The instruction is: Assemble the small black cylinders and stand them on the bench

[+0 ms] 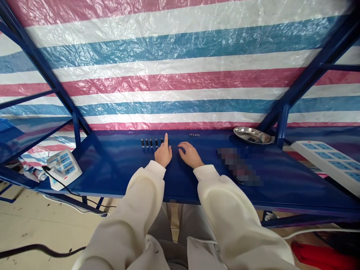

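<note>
Both my hands rest on a blue metal shelf [112, 168], sleeves white. My left hand [163, 152] is curled with the index finger stretched forward, its tip touching the right end of a row of several small dark upright cylinders [151, 143]. My right hand [189, 153] lies just to the right, fingers loosely bent and apart on the shelf, holding nothing. A second, smaller cluster of tiny dark pieces [194, 135] sits farther back, beyond my right hand.
A shallow steel dish [252, 135] stands at the back right. A blurred-out dark object [239, 167] lies right of my hands. White power strips sit at the left [64, 165] and right [329, 159] ends. Blue frame posts and a striped tarp stand behind.
</note>
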Demonstrator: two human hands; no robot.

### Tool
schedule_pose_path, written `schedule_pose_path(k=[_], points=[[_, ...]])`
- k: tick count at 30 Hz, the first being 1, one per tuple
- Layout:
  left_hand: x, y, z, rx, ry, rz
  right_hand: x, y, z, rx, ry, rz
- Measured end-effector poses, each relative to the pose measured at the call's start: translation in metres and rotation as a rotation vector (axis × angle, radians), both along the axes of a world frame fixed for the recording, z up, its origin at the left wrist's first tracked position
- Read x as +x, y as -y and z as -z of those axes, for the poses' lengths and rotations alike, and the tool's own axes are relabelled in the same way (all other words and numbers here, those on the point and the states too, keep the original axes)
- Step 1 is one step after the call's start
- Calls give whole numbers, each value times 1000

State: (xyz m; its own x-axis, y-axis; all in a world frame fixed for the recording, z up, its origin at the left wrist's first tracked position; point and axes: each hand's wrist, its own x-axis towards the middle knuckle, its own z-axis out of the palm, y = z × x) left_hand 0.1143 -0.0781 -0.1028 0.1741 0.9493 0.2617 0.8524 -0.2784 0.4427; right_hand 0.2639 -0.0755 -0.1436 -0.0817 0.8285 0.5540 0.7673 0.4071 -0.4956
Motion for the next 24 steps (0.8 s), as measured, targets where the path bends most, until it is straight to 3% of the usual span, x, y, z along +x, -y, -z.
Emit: schedule_pose_path(k=[7, 11, 17, 20, 24], points=[[4, -3, 1, -23, -137, 12, -19, -13, -22, 101, -228, 240], [2, -8, 2, 22, -81, -1, -25, -19, -17, 54, -272, 202], [0, -20, 12, 119, 277, 76, -22, -19, -5, -48, -325, 149], [0, -20, 17, 198, 490, 140, -22, -15, -8, -133, -384, 149], [1, -14, 16, 244, 627, 222, -22, -6, -19, -177, -476, 128]])
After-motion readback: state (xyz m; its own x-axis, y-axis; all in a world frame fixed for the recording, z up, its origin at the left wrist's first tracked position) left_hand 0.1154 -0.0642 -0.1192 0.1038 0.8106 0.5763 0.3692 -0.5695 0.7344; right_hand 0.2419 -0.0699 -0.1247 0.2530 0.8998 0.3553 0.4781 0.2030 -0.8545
